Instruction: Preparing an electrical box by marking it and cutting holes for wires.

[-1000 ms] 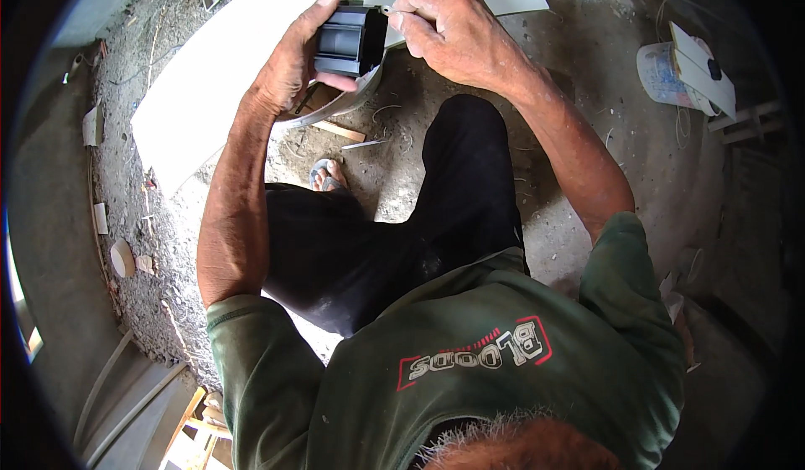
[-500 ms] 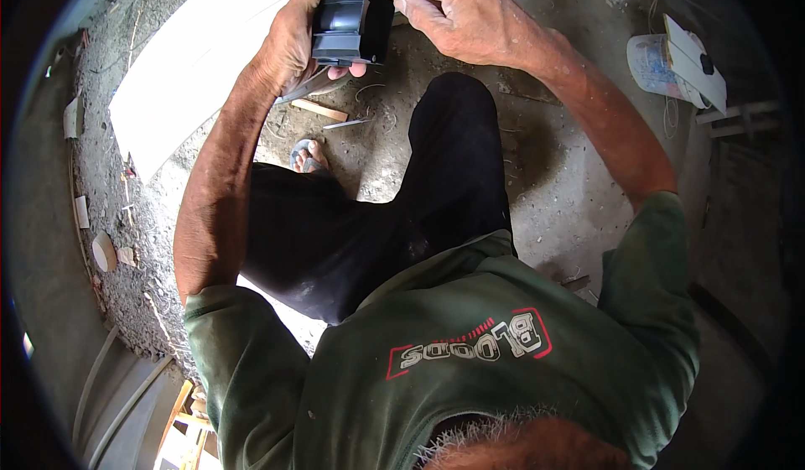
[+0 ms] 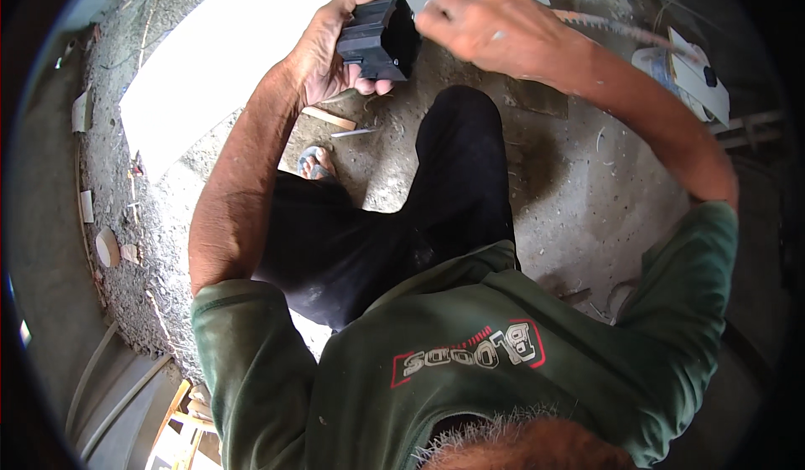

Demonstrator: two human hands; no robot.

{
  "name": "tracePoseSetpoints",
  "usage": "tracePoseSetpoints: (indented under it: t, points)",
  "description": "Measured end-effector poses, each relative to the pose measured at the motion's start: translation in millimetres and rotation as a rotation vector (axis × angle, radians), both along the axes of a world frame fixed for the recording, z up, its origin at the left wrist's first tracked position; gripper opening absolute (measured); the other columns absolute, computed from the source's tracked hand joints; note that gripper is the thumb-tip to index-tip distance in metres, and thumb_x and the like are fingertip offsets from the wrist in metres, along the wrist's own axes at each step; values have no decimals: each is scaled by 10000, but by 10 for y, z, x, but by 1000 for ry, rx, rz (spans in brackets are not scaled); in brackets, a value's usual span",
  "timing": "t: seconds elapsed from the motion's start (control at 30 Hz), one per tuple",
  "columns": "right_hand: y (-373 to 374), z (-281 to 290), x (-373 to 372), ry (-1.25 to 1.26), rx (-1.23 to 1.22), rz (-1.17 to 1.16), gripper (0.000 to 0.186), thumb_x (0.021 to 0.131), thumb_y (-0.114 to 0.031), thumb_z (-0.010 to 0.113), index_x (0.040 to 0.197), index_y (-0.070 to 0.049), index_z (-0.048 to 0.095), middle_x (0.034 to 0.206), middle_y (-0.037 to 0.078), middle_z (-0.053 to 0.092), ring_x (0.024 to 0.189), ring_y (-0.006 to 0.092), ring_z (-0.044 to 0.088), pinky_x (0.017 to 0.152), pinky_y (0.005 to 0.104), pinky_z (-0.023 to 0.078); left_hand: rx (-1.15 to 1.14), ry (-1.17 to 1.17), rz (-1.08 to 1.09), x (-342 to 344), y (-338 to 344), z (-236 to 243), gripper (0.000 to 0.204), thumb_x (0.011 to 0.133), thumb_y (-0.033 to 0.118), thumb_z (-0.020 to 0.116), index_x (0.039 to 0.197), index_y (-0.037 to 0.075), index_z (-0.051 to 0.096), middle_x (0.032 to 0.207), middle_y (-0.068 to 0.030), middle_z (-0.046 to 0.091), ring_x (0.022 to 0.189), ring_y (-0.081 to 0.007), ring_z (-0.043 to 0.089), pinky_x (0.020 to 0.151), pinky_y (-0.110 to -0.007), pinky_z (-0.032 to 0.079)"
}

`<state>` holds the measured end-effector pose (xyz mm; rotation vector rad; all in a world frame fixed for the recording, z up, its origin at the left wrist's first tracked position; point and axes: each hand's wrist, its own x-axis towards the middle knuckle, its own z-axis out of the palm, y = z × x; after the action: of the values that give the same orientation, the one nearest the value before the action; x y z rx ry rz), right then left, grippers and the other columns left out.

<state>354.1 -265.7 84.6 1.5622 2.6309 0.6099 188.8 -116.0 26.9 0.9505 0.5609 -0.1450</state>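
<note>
My left hand point(image 3: 323, 55) grips a black boxy device point(image 3: 379, 38) with a ridged side, above the floor and over the edge of the white board. The thumb lies on top and fingertips show under it. Just right of the device is my right hand point(image 3: 482, 27), closed with fingers curled together and smeared by motion. A gap separates it from the device. Whatever it pinches, if anything, is hidden. Behind the right forearm runs a thin brownish strip point(image 3: 616, 25) with a notched edge, partly blurred; I cannot tell whether my hand holds it.
A large white board point(image 3: 201, 76) lies ahead and to the left. On the floor are a wood strip point(image 3: 329, 119) and a thin pale piece point(image 3: 354, 132). A white bucket point(image 3: 658, 63) with a white offcut point(image 3: 700, 84) stands at the right. Rubble lies along the left wall.
My left hand and the device have shifted right and slightly down, and the device has turned. My right hand has moved right, its elbow swinging outward. The notched strip now shows behind the forearm.
</note>
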Motion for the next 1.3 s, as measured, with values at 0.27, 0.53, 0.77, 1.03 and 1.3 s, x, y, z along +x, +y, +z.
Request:
tracePoseSetpoints:
  t: [0.27, 0.53, 0.77, 1.03, 1.3]
  points:
    - [-88, 3, -105, 850, -3, -221, 143, 916, -108, 598, 904, 26, 646, 751, 156, 670, 649, 250, 662, 597, 353, 505, -357, -586, 14, -22, 238, -82, 642, 880, 396, 444, 1361, -28, 470, 1176, -280, 599, 955, -419, 658, 691, -430, 572]
    - [-191, 71, -369, 1456, -580, -573, 251, 947, -165, 533, 859, 35, 656, 596, 96, 623, 417, 128, 560, 360, 273, 438, -204, -557, 186, -38, 181, -13, 672, 830, 439, 523, 1335, -2, 493, 1275, -249, 557, 1092, -360, 577, 775, -465, 508]
    - [-137, -148, -326, 1082, -227, -315, 229, 953, -128, 534, 806, 35, 596, 556, 84, 548, 458, 141, 540, 455, 314, 428, -100, -516, 245, -51, 183, -117, 611, 821, 438, 554, 1262, 15, 562, 1171, -179, 628, 1009, -300, 624, 769, -453, 526]
    - [-133, -156, -317, 840, -251, -311, 191, 909, -98, 554, 792, 24, 641, 669, 202, 627, 687, 353, 664, 776, 437, 527, 82, -305, 458, 10, 31, -106, 511, 826, 413, 574, 1159, 27, 609, 1041, -109, 650, 945, -249, 634, 823, -447, 525]
    - [-99, -143, -310, 713, -331, -321, 152, 886, -58, 579, 769, 24, 633, 637, 152, 583, 623, 262, 652, 685, 383, 527, 73, -413, 403, 20, 38, -130, 506, 819, 362, 541, 1184, 13, 570, 1020, -118, 640, 889, -221, 643, 809, -376, 541]
